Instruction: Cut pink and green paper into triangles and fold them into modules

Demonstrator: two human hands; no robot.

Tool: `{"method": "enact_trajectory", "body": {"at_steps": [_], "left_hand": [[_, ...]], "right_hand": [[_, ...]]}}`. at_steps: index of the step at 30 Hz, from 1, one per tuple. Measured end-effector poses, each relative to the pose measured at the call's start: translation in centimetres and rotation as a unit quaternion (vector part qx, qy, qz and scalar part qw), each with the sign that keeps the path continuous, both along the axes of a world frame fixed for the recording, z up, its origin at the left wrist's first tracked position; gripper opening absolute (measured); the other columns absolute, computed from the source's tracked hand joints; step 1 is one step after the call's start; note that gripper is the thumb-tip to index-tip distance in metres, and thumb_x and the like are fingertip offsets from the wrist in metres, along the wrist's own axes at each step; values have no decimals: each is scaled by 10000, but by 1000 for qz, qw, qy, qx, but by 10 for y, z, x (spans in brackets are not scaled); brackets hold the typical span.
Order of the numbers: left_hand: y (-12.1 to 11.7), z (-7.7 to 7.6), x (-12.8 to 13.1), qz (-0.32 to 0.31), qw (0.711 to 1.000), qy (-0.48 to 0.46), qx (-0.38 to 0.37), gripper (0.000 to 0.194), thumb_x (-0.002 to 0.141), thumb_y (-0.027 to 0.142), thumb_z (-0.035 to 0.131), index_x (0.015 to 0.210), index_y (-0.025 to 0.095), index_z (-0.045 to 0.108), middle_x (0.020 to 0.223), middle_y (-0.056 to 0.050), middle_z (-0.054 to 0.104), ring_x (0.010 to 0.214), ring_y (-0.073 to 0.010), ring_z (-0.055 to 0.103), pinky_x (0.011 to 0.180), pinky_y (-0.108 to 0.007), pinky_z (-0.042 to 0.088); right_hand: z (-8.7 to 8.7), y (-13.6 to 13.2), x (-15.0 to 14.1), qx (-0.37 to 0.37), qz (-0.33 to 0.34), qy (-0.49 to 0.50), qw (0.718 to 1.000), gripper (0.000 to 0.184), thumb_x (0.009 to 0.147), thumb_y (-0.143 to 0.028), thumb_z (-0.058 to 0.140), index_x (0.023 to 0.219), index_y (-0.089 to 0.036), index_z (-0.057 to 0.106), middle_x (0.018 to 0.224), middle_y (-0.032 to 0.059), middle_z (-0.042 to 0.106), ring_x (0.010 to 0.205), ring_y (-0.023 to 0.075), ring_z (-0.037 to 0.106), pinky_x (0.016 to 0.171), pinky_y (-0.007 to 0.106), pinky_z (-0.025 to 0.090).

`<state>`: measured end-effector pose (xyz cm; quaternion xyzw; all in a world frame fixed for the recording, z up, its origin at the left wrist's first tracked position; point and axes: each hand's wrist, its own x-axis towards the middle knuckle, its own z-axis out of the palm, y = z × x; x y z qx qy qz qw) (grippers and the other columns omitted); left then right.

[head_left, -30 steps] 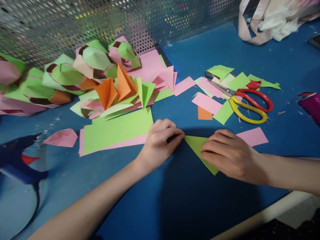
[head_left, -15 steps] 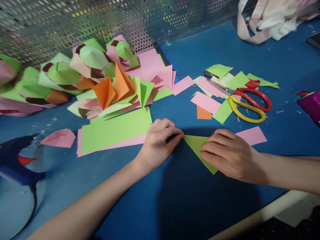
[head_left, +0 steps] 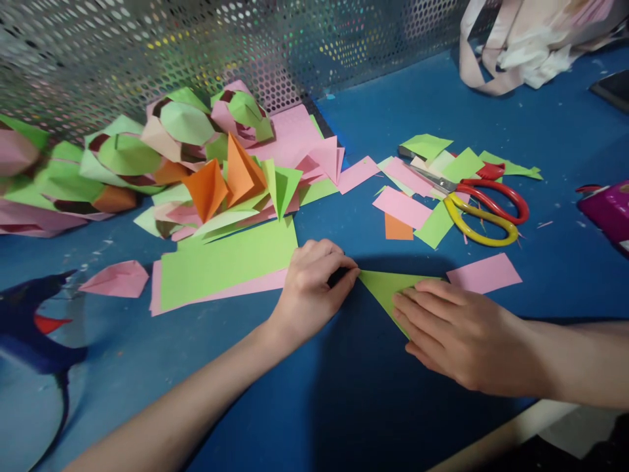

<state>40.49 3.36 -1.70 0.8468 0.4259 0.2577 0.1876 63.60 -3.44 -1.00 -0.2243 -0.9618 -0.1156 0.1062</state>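
Observation:
A green sheet of paper folded into a triangle [head_left: 386,287] lies on the blue table between my hands. Its left corner is pinched between the thumb and finger of my left hand [head_left: 314,282]. My right hand [head_left: 464,331] rests flat over the triangle's right part, fingers stretched out and pressing on the paper, so that part is hidden. Just beyond the right hand lies a pink paper strip [head_left: 484,273]. Left of my left hand, a green paper rectangle [head_left: 226,265] covers most of a pink one.
Scissors [head_left: 484,203] with red and yellow handles lie among paper scraps. Folded paper shapes [head_left: 184,124] line the perforated metal panel [head_left: 196,39]. A dark blue glue gun [head_left: 37,321] and a folded pink piece [head_left: 116,279] are at left; ribbon [head_left: 472,52] sits back right.
My right hand has slid toward me and a little right along the folded triangle, uncovering more of its top edge. The left hand keeps its pinch at the corner.

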Motion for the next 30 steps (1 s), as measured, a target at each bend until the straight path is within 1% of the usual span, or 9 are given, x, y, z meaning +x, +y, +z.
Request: {"method": "enact_trajectory", "body": {"at_steps": [6,9,11,13,15,16,19,22,30], "left_hand": [[9,-2,-2,27,999,-7,-24,83,865,152,573,830,176,645,814,-49,610,786,-186,556,725,-356,449],[8,1,-6,49,999,-8,14,87,873,142,552,861,177,630,845,-59,608,829,-193,581,753,-364,493],[-3,5,-5,44,997,-7,62,123,882,122,524,922,180,625,922,-81,625,900,-206,601,796,-377,521],[-23,8,-1,0,995,26,95,200,879,95,507,1017,190,617,1043,-102,650,977,-216,618,831,-376,548],[-44,8,6,-85,985,49,140,270,889,95,485,1124,165,598,1132,-132,660,1058,-225,625,872,-361,568],[-53,7,9,-120,980,84,137,301,895,109,497,1186,122,574,1195,-163,644,1144,-249,599,931,-384,557],[-66,1,17,-169,966,126,153,431,928,304,512,1251,18,529,1250,-235,616,1234,-327,546,961,-457,553],[-58,-1,19,-163,961,147,168,541,926,409,505,1236,-33,533,1248,-280,604,1212,-373,557,929,-488,564],[-31,1,2,-121,960,161,196,363,931,297,511,1130,11,613,1161,-242,669,1048,-343,669,856,-475,603]], "right_hand": [[2,-6,1,23,8,-35,999,485,962,-381,464,1199,11,623,1176,221,661,1049,313,626,969,439,424],[4,-8,2,28,4,-34,999,528,962,-428,455,1200,12,624,1180,224,660,1070,317,622,970,440,427],[4,-9,2,28,1,-31,999,542,958,-450,456,1195,6,629,1177,219,663,1072,314,622,970,441,429],[3,-10,2,25,0,-30,999,547,955,-459,457,1189,2,634,1175,216,665,1076,313,620,978,444,424],[2,-11,1,25,1,-28,999,541,954,-451,459,1173,9,642,1165,221,668,1086,319,615,997,455,410],[2,-11,1,27,3,-28,999,538,955,-445,460,1159,17,647,1152,227,672,1087,324,614,1004,461,403],[0,-11,0,35,12,-27,999,535,959,-423,454,1136,42,653,1125,240,678,1086,336,614,1016,465,390],[-2,-11,0,35,16,-22,999,528,960,-425,453,1129,30,661,1124,231,682,1092,336,612,1015,458,390],[0,-11,1,27,3,-12,1000,542,951,-436,477,1159,36,644,1145,232,674,1094,335,607,993,450,394]]}}
